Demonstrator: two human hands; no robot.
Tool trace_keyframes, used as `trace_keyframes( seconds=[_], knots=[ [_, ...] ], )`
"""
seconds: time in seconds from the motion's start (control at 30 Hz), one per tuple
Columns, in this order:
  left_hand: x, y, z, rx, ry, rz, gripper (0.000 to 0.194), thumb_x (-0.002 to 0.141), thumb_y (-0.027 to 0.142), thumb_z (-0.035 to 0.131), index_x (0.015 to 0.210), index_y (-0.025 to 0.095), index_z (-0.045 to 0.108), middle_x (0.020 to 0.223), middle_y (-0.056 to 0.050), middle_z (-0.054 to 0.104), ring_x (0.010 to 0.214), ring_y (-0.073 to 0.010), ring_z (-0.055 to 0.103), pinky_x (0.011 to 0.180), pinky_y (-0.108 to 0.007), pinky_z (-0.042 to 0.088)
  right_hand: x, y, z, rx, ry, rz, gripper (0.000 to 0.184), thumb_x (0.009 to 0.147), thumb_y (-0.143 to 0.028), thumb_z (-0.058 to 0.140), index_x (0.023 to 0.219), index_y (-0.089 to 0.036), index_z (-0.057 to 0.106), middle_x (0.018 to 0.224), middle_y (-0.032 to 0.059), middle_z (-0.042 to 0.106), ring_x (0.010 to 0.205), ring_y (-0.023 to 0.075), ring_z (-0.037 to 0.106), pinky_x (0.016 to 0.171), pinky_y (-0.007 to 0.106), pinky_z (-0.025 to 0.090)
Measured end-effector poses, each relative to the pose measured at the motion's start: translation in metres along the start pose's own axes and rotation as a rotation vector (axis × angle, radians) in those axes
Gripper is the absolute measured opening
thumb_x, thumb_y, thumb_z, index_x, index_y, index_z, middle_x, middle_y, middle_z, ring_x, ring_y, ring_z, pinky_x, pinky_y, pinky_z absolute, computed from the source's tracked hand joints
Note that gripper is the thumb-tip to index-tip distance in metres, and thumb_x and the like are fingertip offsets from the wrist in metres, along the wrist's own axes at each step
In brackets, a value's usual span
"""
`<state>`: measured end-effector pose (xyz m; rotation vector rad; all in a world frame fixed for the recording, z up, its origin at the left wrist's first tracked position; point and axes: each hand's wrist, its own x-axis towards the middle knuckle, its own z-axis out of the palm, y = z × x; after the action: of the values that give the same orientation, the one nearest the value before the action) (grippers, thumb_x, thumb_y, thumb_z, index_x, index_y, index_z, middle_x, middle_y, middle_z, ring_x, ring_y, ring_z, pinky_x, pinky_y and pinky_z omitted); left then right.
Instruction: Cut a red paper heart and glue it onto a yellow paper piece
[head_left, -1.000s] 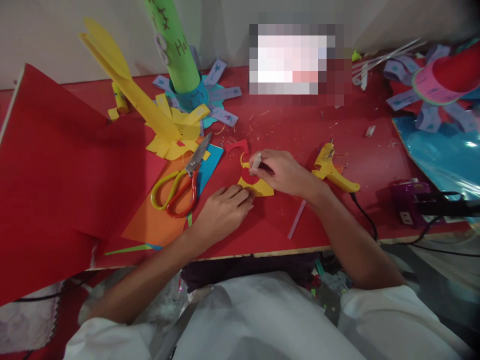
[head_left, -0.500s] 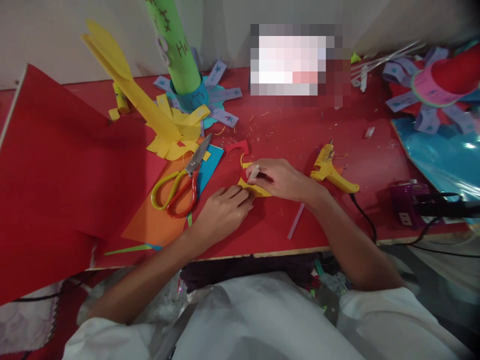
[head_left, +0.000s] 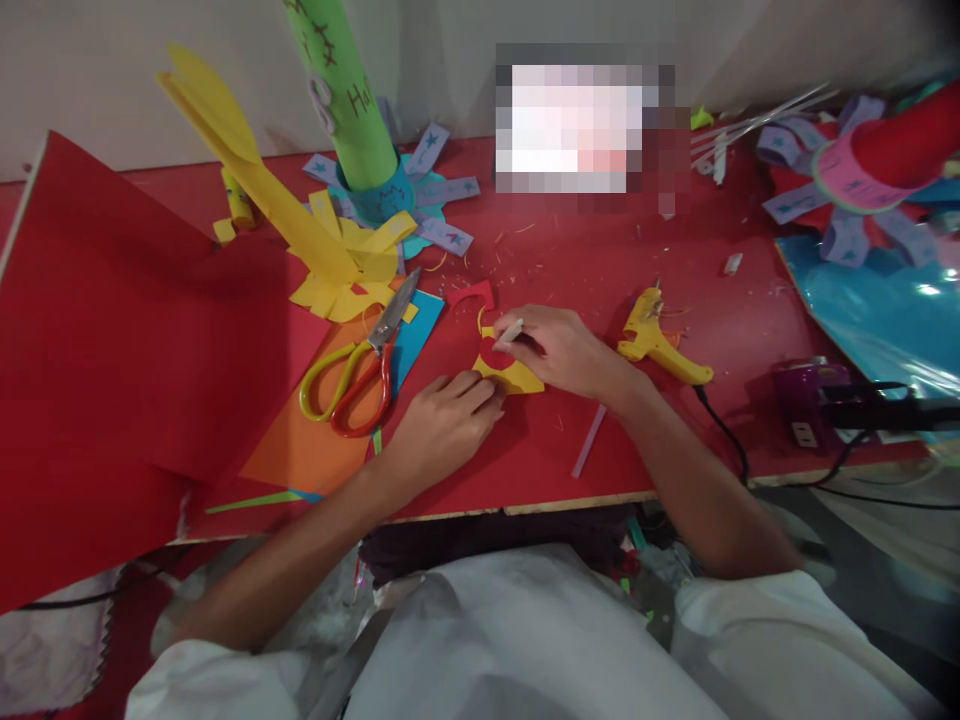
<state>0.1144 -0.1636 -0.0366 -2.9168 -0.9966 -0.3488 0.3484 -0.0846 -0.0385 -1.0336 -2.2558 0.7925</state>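
Note:
A small yellow piece of craft sheet point(head_left: 525, 380) lies flat on the red table in front of me, with a red round shape point(head_left: 493, 352) showing on it, partly covered by fingers. My left hand point(head_left: 454, 415) rests at its lower left edge, fingers bent together and pinning it down. Above the sheet, my right hand point(head_left: 559, 345) pinches a short white stick point(head_left: 511, 331), its tip near the red shape. Just beyond sits a red offcut point(head_left: 472, 296) with a curved cut-out. Large scissors point(head_left: 364, 370) with yellow and red handles lie to the left.
A yellow glue gun point(head_left: 656, 345) with a black cord lies right of my right hand. A lilac strip point(head_left: 589, 442) is near the front edge. Paper flower models, one a green tube point(head_left: 349, 110), stand behind. A large red sheet point(head_left: 127, 370) rises at left.
My right hand has lifted and shifted slightly away from me with the white stick, baring more of the red round shape. The left hand stays in place on the yellow sheet.

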Motion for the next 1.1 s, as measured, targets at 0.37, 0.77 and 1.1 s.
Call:
trace_keyframes(
  seconds=[0.37, 0.77, 1.1],
  knots=[
    [0.0007, 0.0013, -0.0018, 0.001, 0.013, -0.001, 0.02, 0.112, 0.021, 0.061, 0.127, 0.013, 0.073, 0.121, -0.007, 0.079, 0.107, -0.022, 0.071, 0.086, -0.038, 0.057, -0.0016, -0.0002, -0.002, 0.032, -0.018, -0.023, 0.018, 0.107, -0.032, 0.06, 0.091, -0.024, 0.066, 0.098, 0.0053, 0.079, 0.089, 0.0229, 0.071, 0.083, 0.035, 0.05],
    [0.0006, 0.0014, -0.0007, 0.005, 0.003, -0.009, 0.022, 0.113, 0.021, 0.058, 0.127, 0.013, 0.073, 0.119, -0.008, 0.078, 0.105, -0.0218, 0.071, 0.086, -0.039, 0.058, -0.0038, -0.0026, -0.0028, 0.047, -0.031, -0.013, 0.021, 0.107, -0.036, 0.059, 0.091, -0.025, 0.067, 0.097, 0.0055, 0.079, 0.09, 0.0233, 0.072, 0.084, 0.035, 0.05],
    [-0.0003, 0.0002, 0.0003, 0.0, 0.003, 0.003, 0.022, 0.113, 0.021, 0.058, 0.127, 0.013, 0.074, 0.123, -0.008, 0.079, 0.109, -0.0225, 0.072, 0.086, -0.039, 0.058, -0.0029, 0.0009, -0.0099, -0.003, 0.019, 0.045, 0.025, 0.106, -0.039, 0.063, 0.087, -0.023, 0.067, 0.088, 0.0033, 0.077, 0.078, 0.0206, 0.069, 0.077, 0.033, 0.048]
  ],
)
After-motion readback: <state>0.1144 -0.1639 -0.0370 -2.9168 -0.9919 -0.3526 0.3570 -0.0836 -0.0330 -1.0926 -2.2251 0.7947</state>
